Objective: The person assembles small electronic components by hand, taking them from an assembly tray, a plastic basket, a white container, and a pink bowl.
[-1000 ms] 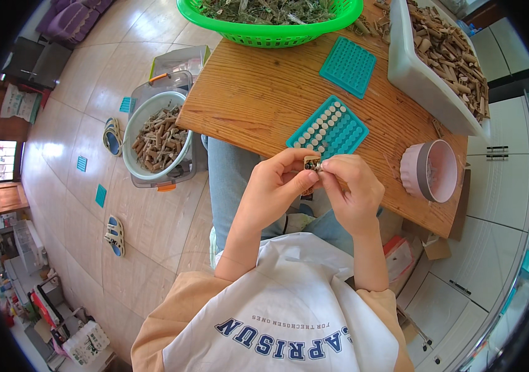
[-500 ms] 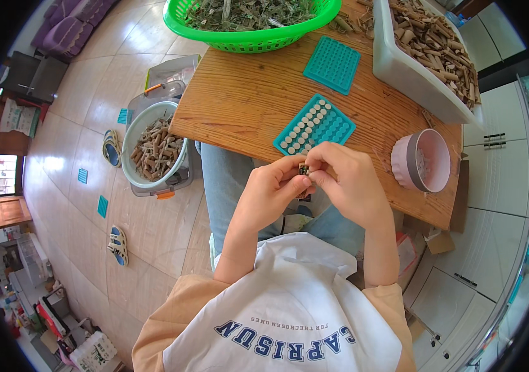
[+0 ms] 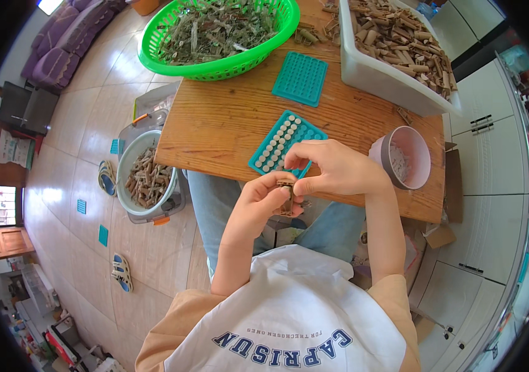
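1. Closest to you: both hands meet just off the near edge of the table (image 3: pixel 227 130). Your left hand (image 3: pixel 258 201) has its grip closed around a small brown stick-like piece (image 3: pixel 287 193), and your right hand (image 3: pixel 333 168) pinches at the top of that same piece with thumb and fingertips. So the piece is in the air, just this side of the table edge.

2. What's changed: half a second ago your hands sat lower and closer to your lap; now they've come up toward the table edge, and the right hand partly covers the filled teal tray (image 3: pixel 284 144). Looks to me like you're still working the piece, not placing it yet.

3. Just past your hands, that teal tray has rows of pale round ends in its holes. It looks the same as in the earlier frames.

4. Right of the tray: a pinkish bowl (image 3: pixel 408 162) with pale bits in it.

5. Further back on the table: an empty teal tray (image 3: pixel 300 79), a white tub (image 3: pixel 376 77) of brown sticks, and a green basket (image 3: pixel 215 62) of greyish-green scraps.

6. On the floor left of the table: a white bucket (image 3: pixel 129 162) of more brown pieces.
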A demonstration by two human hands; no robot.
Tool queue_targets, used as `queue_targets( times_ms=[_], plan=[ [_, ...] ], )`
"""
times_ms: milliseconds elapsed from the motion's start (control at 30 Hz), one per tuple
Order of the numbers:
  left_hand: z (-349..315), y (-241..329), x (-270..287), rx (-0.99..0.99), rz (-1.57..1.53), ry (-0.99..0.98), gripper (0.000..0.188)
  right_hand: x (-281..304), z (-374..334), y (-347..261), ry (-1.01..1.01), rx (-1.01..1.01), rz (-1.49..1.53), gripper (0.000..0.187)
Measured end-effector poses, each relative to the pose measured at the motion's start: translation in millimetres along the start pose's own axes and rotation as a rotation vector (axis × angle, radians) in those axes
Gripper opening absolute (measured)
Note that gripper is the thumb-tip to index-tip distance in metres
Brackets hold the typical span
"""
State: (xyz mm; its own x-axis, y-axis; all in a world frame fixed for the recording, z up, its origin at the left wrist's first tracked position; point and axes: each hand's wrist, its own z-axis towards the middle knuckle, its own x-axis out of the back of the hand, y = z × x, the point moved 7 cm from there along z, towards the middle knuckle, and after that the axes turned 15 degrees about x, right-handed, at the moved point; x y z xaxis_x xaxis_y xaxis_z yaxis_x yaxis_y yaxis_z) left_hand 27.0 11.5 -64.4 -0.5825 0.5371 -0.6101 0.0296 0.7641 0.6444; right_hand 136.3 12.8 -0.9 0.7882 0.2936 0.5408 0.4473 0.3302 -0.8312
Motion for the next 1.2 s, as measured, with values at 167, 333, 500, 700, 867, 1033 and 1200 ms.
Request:
queue_targets(
  times_ms=[167, 333, 500, 700, 867, 1033, 1200],
  plan=[
    [-8.7, 14.3, 18.9, -0.093, -0.054, 0.041, 0.02, 65.5, -8.2, -8.1, 0.182, -0.07, -0.229, 0.02],
    [-9.1, 21.7, 26.1, -0.16, -0.016, 0.045, 0.022, 197.5, -50.6, 26.6, 0.69, -0.287, -0.697, 0.018],
    [-8.3, 19.5, 27.0, -0.155, 0.001, 0.046, 0.022, 244.5, -62.3, 98.6, 0.55, -0.394, -0.936, 0.024],
    [-5.5, 19.4, 26.9, -0.147, -0.033, -0.012, 0.026, 253.3, -44.0, 126.7, 0.54, -0.471, -0.908, 0.019],
    [-4.4, 20.6, 31.4, -0.142, -0.044, -0.014, 0.026, 268.0, -64.1, 142.5, 1.011, -0.266, -0.185, 0.025],
    [-1.2, 18.2, 30.8, -0.129, -0.03, -0.003, 0.026, 266.0, -74.7, 153.3, 1.099, -0.25, 0.075, 0.025],
    [-3.6, 18.8, 30.1, -0.102, -0.031, -0.016, 0.025, 260.8, -70.6, 144.4, 1.082, -0.236, 0.059, 0.025]
  ],
)
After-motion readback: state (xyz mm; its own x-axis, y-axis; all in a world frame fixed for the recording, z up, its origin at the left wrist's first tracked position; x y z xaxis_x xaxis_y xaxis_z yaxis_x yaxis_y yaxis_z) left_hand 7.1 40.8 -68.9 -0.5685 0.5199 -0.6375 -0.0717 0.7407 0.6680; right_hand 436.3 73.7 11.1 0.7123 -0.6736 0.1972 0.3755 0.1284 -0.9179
